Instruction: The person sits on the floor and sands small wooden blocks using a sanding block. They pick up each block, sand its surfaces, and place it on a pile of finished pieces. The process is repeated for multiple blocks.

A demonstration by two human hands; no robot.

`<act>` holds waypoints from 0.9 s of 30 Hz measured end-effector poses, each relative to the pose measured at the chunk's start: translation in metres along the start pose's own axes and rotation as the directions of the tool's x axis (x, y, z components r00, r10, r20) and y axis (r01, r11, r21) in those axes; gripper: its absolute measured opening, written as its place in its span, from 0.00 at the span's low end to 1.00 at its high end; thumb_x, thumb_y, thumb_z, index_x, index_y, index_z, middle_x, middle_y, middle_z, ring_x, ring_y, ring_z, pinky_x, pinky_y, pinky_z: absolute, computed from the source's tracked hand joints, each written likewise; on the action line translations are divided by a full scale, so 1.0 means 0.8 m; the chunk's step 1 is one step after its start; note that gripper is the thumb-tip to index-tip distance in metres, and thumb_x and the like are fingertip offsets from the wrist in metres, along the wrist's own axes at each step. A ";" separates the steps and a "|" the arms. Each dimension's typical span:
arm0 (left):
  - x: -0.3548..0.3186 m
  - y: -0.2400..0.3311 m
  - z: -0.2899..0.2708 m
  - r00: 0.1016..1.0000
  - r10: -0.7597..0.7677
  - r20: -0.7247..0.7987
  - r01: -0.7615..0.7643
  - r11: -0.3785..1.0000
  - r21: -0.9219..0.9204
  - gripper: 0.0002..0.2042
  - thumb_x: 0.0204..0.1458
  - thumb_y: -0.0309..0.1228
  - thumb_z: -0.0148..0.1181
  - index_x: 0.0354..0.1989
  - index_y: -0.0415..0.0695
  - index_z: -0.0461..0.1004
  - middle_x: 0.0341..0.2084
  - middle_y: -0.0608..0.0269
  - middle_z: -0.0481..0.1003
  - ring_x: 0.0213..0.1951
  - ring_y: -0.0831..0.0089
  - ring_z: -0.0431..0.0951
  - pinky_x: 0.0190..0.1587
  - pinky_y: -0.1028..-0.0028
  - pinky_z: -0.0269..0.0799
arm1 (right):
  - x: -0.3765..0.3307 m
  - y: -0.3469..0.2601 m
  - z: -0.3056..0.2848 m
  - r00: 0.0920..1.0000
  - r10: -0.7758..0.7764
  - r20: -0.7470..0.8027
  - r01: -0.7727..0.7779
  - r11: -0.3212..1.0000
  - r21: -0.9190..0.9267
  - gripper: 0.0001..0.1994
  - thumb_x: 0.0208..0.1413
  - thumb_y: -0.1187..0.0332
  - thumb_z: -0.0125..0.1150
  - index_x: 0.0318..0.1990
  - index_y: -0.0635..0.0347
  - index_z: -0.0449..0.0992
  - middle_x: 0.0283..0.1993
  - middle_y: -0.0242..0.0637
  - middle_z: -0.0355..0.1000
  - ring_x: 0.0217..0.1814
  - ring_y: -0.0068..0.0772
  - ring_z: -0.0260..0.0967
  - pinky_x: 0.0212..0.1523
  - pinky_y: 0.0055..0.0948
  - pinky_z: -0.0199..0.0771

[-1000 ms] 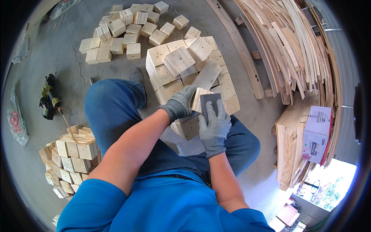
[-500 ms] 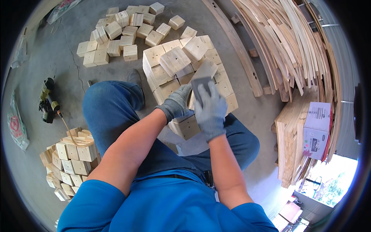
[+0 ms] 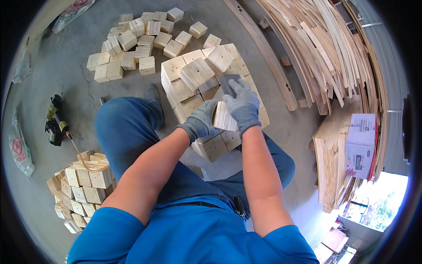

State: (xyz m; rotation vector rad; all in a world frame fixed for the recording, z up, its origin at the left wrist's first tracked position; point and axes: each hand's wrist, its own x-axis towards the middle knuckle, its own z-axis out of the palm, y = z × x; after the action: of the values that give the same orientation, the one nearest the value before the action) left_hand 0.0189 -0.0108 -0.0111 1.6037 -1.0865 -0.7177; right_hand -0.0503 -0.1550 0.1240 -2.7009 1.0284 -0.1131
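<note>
Now left gloved hand (image 3: 203, 119) grips left side of layered wooden block (image 3: 225, 118), block between both hands; right gloved hand (image 3: 242, 103) has fingers over dark grey rectangular pad (image 3: 228, 83), holding it, thumb's placement can't tell; stacked wooden blocks (image 3: 190, 107) under and beyond hands; risk: uneven pressure could skid pad off block's edge, weak left grip could let block twist, overreach could knock loose top block (image 3: 197, 73) past left hand

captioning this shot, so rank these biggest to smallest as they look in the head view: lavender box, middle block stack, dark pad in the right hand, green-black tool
1. Middle block stack
2. Lavender box
3. Green-black tool
4. Dark pad, by its visible part; the right hand covers some
</note>
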 end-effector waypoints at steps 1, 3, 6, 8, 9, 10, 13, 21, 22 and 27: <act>0.003 -0.002 -0.004 1.000 -0.018 0.004 0.018 0.999 0.027 0.52 0.37 0.49 0.86 0.73 0.46 0.65 0.65 0.47 0.70 0.68 0.49 0.71 0.73 0.60 0.66 | 0.009 0.002 -0.005 1.000 -0.021 0.007 0.021 0.999 0.046 0.29 0.55 0.60 0.73 0.66 0.48 0.81 0.74 0.44 0.71 0.68 0.57 0.74 0.69 0.47 0.74; 0.001 0.012 -0.009 0.997 -0.070 0.026 0.069 0.996 0.057 0.52 0.37 0.49 0.86 0.73 0.46 0.65 0.64 0.47 0.70 0.68 0.49 0.71 0.72 0.60 0.67 | 0.012 0.007 -0.022 0.998 -0.047 0.043 0.041 0.991 0.126 0.27 0.55 0.63 0.73 0.63 0.55 0.82 0.73 0.49 0.73 0.72 0.50 0.74 0.73 0.37 0.71; -0.002 0.018 -0.014 0.995 -0.092 0.043 0.088 0.992 0.094 0.52 0.39 0.52 0.84 0.73 0.45 0.64 0.65 0.46 0.70 0.68 0.47 0.71 0.72 0.58 0.68 | 0.014 0.004 -0.035 0.979 -0.068 0.190 0.037 0.986 0.163 0.28 0.53 0.61 0.74 0.64 0.54 0.82 0.71 0.45 0.75 0.70 0.48 0.75 0.73 0.39 0.72; -0.003 0.016 -0.013 0.996 -0.088 0.034 0.084 0.990 0.115 0.52 0.39 0.53 0.83 0.73 0.45 0.64 0.65 0.45 0.70 0.68 0.47 0.71 0.72 0.58 0.68 | 0.012 -0.002 -0.043 0.959 -0.096 0.265 0.059 0.987 0.147 0.28 0.53 0.59 0.73 0.64 0.52 0.83 0.69 0.44 0.77 0.69 0.48 0.76 0.71 0.40 0.74; -0.003 0.016 -0.012 0.995 -0.097 0.026 0.093 0.988 0.125 0.53 0.39 0.53 0.83 0.74 0.45 0.63 0.65 0.45 0.70 0.68 0.46 0.72 0.72 0.57 0.68 | 0.009 -0.010 -0.052 0.949 -0.114 0.293 0.082 0.989 0.119 0.27 0.54 0.59 0.72 0.64 0.51 0.83 0.67 0.44 0.78 0.68 0.48 0.77 0.71 0.40 0.74; -0.003 0.015 -0.012 0.994 -0.106 0.018 0.102 0.985 0.136 0.53 0.39 0.54 0.82 0.74 0.44 0.63 0.65 0.45 0.70 0.68 0.46 0.72 0.72 0.57 0.68 | 0.008 -0.019 -0.059 0.938 -0.131 0.321 0.107 0.990 0.092 0.27 0.54 0.60 0.71 0.63 0.51 0.83 0.66 0.44 0.79 0.67 0.48 0.77 0.71 0.40 0.74; -0.003 0.014 -0.013 0.993 -0.116 0.028 0.112 0.986 0.121 0.53 0.39 0.55 0.82 0.73 0.43 0.63 0.65 0.44 0.70 0.67 0.45 0.72 0.71 0.57 0.69 | 0.025 -0.041 -0.073 0.862 0.052 0.504 -0.025 0.998 -0.060 0.26 0.55 0.61 0.69 0.64 0.47 0.83 0.61 0.44 0.82 0.62 0.50 0.81 0.66 0.40 0.79; 0.002 0.024 -0.016 0.988 -0.127 0.082 0.120 0.989 0.084 0.52 0.39 0.54 0.83 0.72 0.45 0.64 0.65 0.44 0.70 0.67 0.45 0.73 0.71 0.57 0.70 | 0.076 0.009 -0.078 0.759 0.069 0.647 0.098 0.971 -0.219 0.28 0.46 0.58 0.71 0.60 0.38 0.87 0.51 0.44 0.86 0.48 0.40 0.85 0.53 0.35 0.85; 0.002 0.025 -0.017 0.985 -0.142 0.102 0.135 0.988 0.077 0.52 0.39 0.54 0.84 0.72 0.45 0.64 0.65 0.44 0.70 0.67 0.45 0.72 0.71 0.57 0.69 | 0.081 0.015 -0.079 0.764 0.102 0.637 0.055 0.973 -0.223 0.28 0.46 0.57 0.71 0.60 0.39 0.86 0.50 0.43 0.86 0.47 0.40 0.86 0.53 0.35 0.85; -0.001 0.020 -0.020 0.992 -0.118 0.055 0.110 0.987 0.121 0.53 0.39 0.53 0.84 0.73 0.46 0.63 0.66 0.45 0.70 0.67 0.46 0.72 0.72 0.57 0.69 | 0.079 -0.031 -0.090 0.721 0.092 0.687 -0.137 0.991 0.011 0.29 0.47 0.60 0.76 0.61 0.51 0.86 0.49 0.47 0.86 0.44 0.41 0.85 0.53 0.35 0.85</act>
State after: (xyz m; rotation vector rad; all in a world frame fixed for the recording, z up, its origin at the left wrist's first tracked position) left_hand 0.0273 -0.0045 0.0086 1.7653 -1.1056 -0.7962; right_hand 0.0012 -0.1939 0.1988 -2.2780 0.9060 0.8120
